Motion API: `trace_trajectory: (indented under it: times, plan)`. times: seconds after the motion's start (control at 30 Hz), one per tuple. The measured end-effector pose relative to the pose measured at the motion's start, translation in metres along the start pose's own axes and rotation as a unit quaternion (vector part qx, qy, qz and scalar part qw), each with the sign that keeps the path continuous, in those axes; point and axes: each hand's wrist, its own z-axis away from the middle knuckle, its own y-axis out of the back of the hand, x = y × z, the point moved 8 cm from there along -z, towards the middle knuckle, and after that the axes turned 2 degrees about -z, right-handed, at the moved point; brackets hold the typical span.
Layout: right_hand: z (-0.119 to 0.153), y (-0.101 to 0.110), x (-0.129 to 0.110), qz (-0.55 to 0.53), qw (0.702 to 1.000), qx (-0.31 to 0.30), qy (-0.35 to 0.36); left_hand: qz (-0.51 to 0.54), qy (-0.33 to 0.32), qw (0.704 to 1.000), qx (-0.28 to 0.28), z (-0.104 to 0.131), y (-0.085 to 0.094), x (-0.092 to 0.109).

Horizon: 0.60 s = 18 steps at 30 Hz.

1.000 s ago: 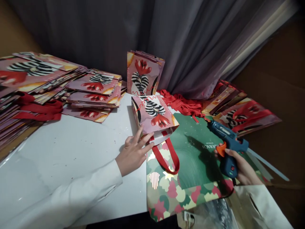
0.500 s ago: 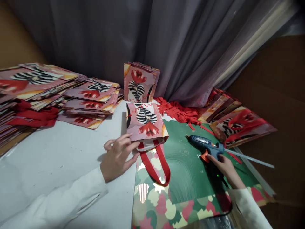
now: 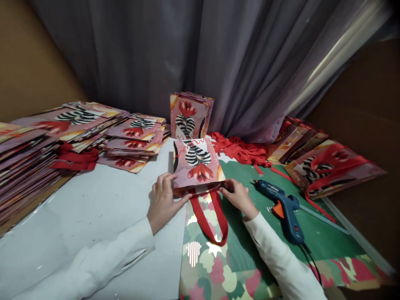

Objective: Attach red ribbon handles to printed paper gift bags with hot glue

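Observation:
A pink paper gift bag [image 3: 200, 160] with a zebra-striped bow and red flower print lies in front of me, its mouth toward me. From that mouth hangs a red ribbon handle [image 3: 204, 221] in a loop. My left hand [image 3: 165, 198] grips the bag's left edge at the mouth, thumb and fingers closed on it. At the right corner of the mouth, my right hand [image 3: 239, 196] pinches the edge. To the right, a blue glue gun [image 3: 283, 208] with an orange trigger and a glue stick in its back lies on the green mat [image 3: 246, 246].
Stacks of flat printed bags [image 3: 75, 121] fill the left side, with red ribbon [image 3: 76, 156] among them. Behind the bag stands another bag [image 3: 190, 114]. A heap of red ribbons [image 3: 240, 150] lies near the curtain [image 3: 140, 54]. More bags with handles [image 3: 331, 166] lean at right.
My right hand has let go of the glue gun, now lying on the mat, and has moved left to the bag's right corner. My left hand stays at the bag's left edge.

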Motion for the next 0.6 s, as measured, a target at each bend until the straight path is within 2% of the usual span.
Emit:
trace_trajectory:
  times: [0.13,0.3,0.4,0.47,0.53,0.6]
  plan:
    - [-0.004,-0.009,-0.005,0.03,0.999,0.016,-0.03,-0.022,-0.011,1.0,0.004,-0.003,-0.004,0.007]
    - [-0.003,-0.01,-0.011,0.066,0.996,0.022,-0.053,-0.034,-0.011,0.999,-0.034,-0.006,-0.019,0.009]
    - [0.009,-0.003,-0.014,0.085,0.994,0.027,-0.055,-0.038,-0.004,0.999,-0.023,-0.004,-0.014,0.009]
    - [0.026,0.003,-0.02,0.108,0.993,0.022,-0.037,-0.053,-0.018,0.998,0.005,0.002,0.0,0.017]
    - [0.048,0.002,-0.033,0.116,0.993,0.005,0.012,-0.075,-0.062,0.995,0.016,0.014,0.015,0.036]
    - [0.071,-0.006,-0.053,0.09,0.991,-0.019,0.099,-0.081,-0.144,0.985,-0.044,0.03,0.018,0.063]
